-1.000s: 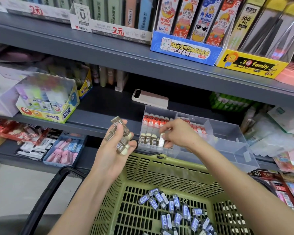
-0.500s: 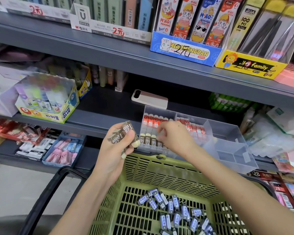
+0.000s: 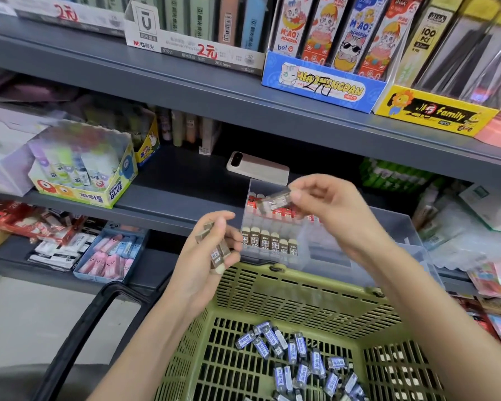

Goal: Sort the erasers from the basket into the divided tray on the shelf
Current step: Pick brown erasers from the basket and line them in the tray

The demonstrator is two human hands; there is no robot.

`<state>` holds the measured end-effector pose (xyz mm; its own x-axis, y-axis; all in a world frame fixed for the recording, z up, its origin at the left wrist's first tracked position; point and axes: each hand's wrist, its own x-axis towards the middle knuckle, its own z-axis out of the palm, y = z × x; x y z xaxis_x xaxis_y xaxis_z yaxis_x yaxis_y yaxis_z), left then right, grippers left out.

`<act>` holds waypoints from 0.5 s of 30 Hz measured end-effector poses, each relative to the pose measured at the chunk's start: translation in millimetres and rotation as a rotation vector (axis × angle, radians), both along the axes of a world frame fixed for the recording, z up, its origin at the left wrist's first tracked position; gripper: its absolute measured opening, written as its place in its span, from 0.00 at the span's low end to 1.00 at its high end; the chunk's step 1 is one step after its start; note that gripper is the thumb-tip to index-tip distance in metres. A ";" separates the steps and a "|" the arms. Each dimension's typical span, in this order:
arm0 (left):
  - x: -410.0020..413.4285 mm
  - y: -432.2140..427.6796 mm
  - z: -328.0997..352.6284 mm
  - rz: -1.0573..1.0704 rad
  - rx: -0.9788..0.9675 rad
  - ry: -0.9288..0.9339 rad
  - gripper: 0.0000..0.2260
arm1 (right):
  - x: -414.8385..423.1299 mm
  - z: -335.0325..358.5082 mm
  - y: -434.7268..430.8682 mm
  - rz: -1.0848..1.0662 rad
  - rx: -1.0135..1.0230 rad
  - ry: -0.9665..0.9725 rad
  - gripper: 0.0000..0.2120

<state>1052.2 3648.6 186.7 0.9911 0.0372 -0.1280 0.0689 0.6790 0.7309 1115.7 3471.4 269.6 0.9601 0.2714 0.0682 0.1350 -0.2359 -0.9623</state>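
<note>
Right hand (image 3: 327, 209) has risen, pinching an eraser (image 3: 274, 201).

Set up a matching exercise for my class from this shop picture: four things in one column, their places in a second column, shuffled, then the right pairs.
Things
1. blue-label erasers
2. row of brown-label erasers
3. single eraser
4. glue box

Places
A. pinched in the right hand
B. on the shelf, left of the tray
C. bottom of the green basket
D. front left compartment of the tray

Pairs: 1-C, 2-D, 3-A, 4-B
</note>
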 end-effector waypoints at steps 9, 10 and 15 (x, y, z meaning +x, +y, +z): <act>3.8 3.8 -2.9 0.062 -0.188 0.042 0.17 | 24.4 -31.3 -10.7 0.120 -0.835 -0.049 0.06; 4.2 4.2 -3.4 0.069 -0.204 0.045 0.17 | 23.9 -36.3 -9.5 0.097 -0.836 -0.047 0.06; 5.0 8.9 -8.1 0.056 -0.150 0.061 0.16 | 20.5 -53.3 -12.6 0.013 -0.979 -0.251 0.05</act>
